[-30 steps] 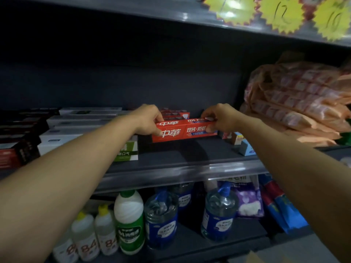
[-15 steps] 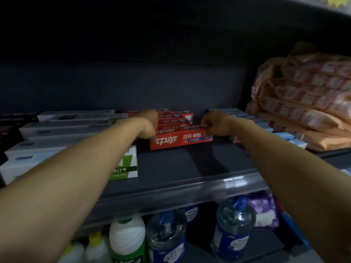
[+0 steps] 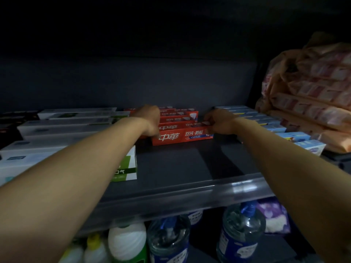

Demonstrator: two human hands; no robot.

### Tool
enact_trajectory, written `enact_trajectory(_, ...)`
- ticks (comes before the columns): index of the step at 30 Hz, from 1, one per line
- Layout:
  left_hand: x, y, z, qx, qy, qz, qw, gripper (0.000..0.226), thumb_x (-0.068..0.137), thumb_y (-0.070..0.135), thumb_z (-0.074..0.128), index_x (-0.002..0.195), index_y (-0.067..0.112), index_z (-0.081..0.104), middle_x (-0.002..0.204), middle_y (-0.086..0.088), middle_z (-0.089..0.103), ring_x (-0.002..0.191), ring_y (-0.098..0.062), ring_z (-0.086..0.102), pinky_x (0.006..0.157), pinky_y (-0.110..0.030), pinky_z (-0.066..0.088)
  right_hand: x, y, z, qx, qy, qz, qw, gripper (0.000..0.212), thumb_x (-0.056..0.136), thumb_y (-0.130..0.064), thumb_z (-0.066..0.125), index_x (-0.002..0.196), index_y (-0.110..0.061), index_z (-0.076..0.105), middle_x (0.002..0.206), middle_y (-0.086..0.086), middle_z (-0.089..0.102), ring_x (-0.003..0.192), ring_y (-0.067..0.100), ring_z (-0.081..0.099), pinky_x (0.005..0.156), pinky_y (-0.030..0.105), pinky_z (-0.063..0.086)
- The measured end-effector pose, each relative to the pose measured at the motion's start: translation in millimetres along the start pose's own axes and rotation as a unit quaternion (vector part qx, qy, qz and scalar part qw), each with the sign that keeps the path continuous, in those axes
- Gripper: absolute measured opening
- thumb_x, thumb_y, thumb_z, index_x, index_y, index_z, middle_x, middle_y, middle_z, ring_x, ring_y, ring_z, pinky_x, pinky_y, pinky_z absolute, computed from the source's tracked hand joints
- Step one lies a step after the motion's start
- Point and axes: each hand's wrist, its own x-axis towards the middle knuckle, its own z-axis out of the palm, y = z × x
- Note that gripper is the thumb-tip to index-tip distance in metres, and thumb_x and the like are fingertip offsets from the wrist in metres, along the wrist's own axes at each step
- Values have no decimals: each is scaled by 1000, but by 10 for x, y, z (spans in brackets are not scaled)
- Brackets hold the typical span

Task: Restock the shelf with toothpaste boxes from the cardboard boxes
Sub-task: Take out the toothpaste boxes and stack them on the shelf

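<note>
A red toothpaste box (image 3: 181,137) lies on the dark shelf (image 3: 171,168), at the front of a row of like red boxes (image 3: 178,116) that runs to the back wall. My left hand (image 3: 150,119) grips its left end with curled fingers. At the box's right end my right hand (image 3: 218,121) pinches the corner. Both forearms reach in over the shelf's front rail. No cardboard box is in view.
White and green toothpaste boxes (image 3: 125,168) fill the shelf's left side, and light blue boxes (image 3: 296,137) line the right. Orange plastic-wrapped packs (image 3: 311,95) pile up at far right. Detergent and blue-capped bottles (image 3: 241,236) stand on the shelf below.
Both hands have carried the red box deeper into the shelf and set it down against the row of red boxes. The camera has moved closer and lower.
</note>
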Motion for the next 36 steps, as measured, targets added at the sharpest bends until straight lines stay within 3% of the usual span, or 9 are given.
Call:
enact_trajectory(5, -119, 112, -134, 8, 18, -13, 1000, 50, 74, 25, 82, 117, 8, 63, 120, -10, 63, 105, -27, 61, 87, -34, 52, -77, 20, -106, 13, 12, 19, 1000, 58, 83, -21, 72, 134, -12, 47, 132, 9, 55, 120, 25, 53, 104, 39, 42)
enact_trajectory(9, -337, 288, -258, -25, 41, -4, 999, 50, 75, 27, 81, 120, 12, 63, 122, -7, 62, 107, -26, 61, 92, -36, 52, -248, -17, -214, -17, 34, -9, 999, 51, 83, -25, 72, 128, -11, 51, 128, 10, 58, 114, 26, 56, 98, 36, 47)
enact_trajectory(14, -727, 528, -304, -47, 69, 43, 996, 44, 71, 27, 83, 110, 12, 69, 110, -7, 68, 99, -24, 64, 90, -39, 53, -621, -174, -279, -31, 80, -70, 994, 36, 80, -23, 72, 113, -12, 62, 113, 8, 67, 101, 25, 61, 87, 31, 50)
enact_trajectory(20, -1165, 802, -188, -40, 48, 92, 994, 47, 69, 30, 84, 111, 14, 69, 108, -5, 69, 99, -23, 64, 89, -33, 52, -1239, -368, -265, -35, 105, -114, 987, 39, 74, -18, 72, 111, -9, 64, 110, 12, 67, 101, 31, 61, 82, 29, 45)
enact_trajectory(23, -1339, 914, -101, -31, 31, 133, 990, 45, 68, 30, 84, 107, 13, 69, 104, -5, 69, 95, -23, 64, 86, -32, 52, -1619, -370, -227, -58, 105, -110, 987, 37, 74, -21, 69, 108, -7, 64, 108, 15, 67, 100, 34, 61, 82, 35, 47)
enact_trajectory(27, -1657, 1072, 170, -4, 11, 198, 980, 41, 68, 28, 82, 103, 11, 69, 100, -6, 70, 92, -24, 63, 82, -36, 54, -2246, -250, -50, -90, 100, -67, 989, 39, 78, -14, 67, 115, -6, 59, 110, 13, 64, 102, 32, 57, 81, 33, 41)
enact_trajectory(30, -1964, 1244, 506, -21, -12, 237, 971, 42, 67, 31, 83, 103, 13, 68, 99, -4, 68, 91, -24, 63, 80, -38, 55, -2749, -152, 221, -74, 88, -52, 992, 38, 76, -11, 68, 112, -7, 60, 110, 12, 64, 100, 30, 59, 82, 34, 45)
enact_trajectory(33, -2273, 1371, 1009, -33, -43, 277, 959, 30, 66, 32, 78, 87, 13, 68, 86, -5, 68, 81, -25, 64, 72, -37, 56, -3190, -87, 586, -64, 78, -48, 994, 31, 73, -12, 68, 103, -7, 63, 105, 13, 65, 97, 33, 60, 79, 37, 47)
enact_trajectory(36, -2534, 1399, 1559, -1, -76, 303, 950, 24, 63, 32, 72, 73, 14, 59, 74, -4, 60, 73, -28, 61, 64, -39, 56, -3538, -51, 1010, -62, 32, -22, 997, 35, 74, -15, 65, 108, -9, 60, 109, 11, 63, 100, 31, 59, 81, 38, 47)
